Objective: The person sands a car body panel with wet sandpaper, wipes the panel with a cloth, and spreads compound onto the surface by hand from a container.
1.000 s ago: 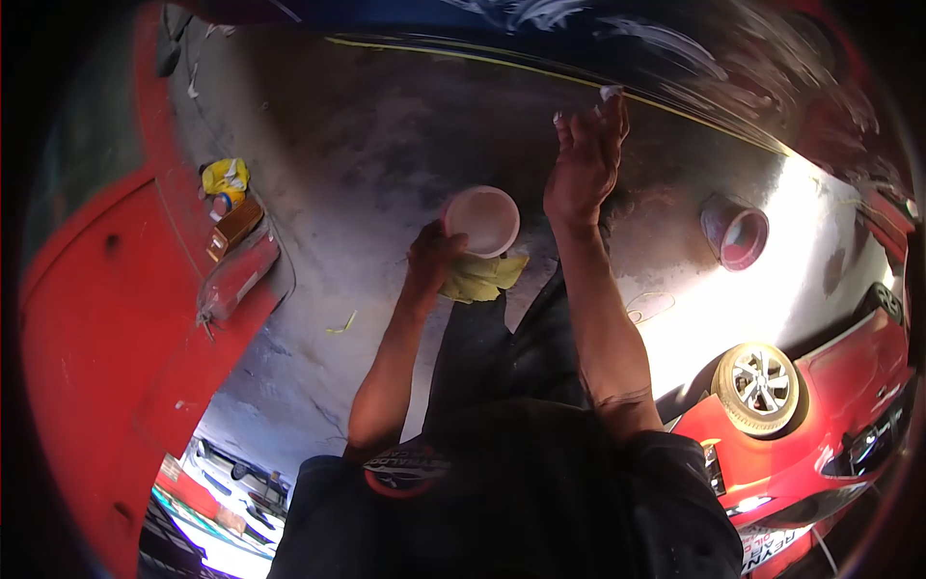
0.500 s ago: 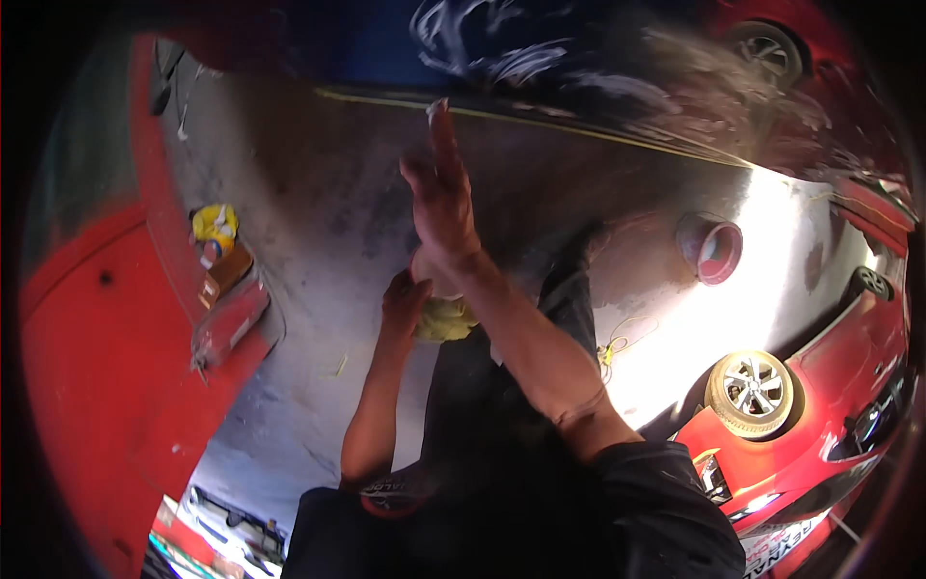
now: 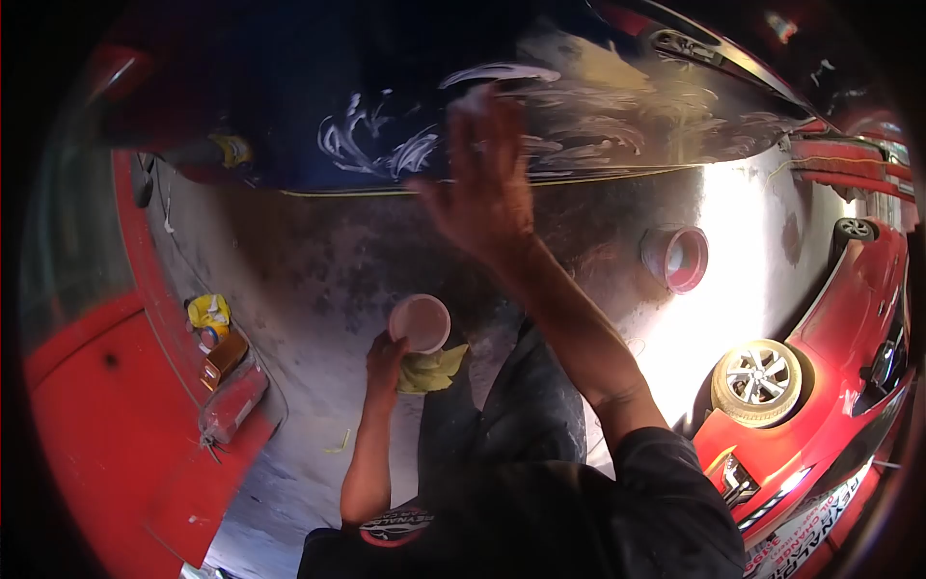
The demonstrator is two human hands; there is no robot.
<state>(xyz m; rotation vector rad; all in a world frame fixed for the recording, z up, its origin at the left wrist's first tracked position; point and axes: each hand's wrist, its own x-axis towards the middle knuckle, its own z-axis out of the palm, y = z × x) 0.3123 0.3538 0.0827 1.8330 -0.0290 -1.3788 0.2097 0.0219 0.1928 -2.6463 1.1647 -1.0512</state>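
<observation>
My left hand [image 3: 388,357] grips a pale round tub [image 3: 422,323] by its side. A yellow-green cloth [image 3: 432,370] hangs just under the tub, seemingly in the same hand. My right hand [image 3: 487,179] reaches up to the dark blue car panel [image 3: 289,68], fingers stretched out and slightly blurred. Something white coats its fingertips, which appear to touch the panel. Whitish smears [image 3: 410,154] lie on the paint left of that hand, and more streaks spread to its right. A thin yellow line runs along the panel's lower edge.
On the floor to the right stands a bucket [image 3: 682,261]. A red car [image 3: 830,357] and a wheel [image 3: 757,383] are further right. At left are a red panel [image 3: 106,425], a yellow bag [image 3: 209,312] and a brown box [image 3: 224,360].
My right hand has moved from above the tub up to the panel. The tub, partly hidden before, now shows fully in my left hand. The view has shifted, showing more of the panel.
</observation>
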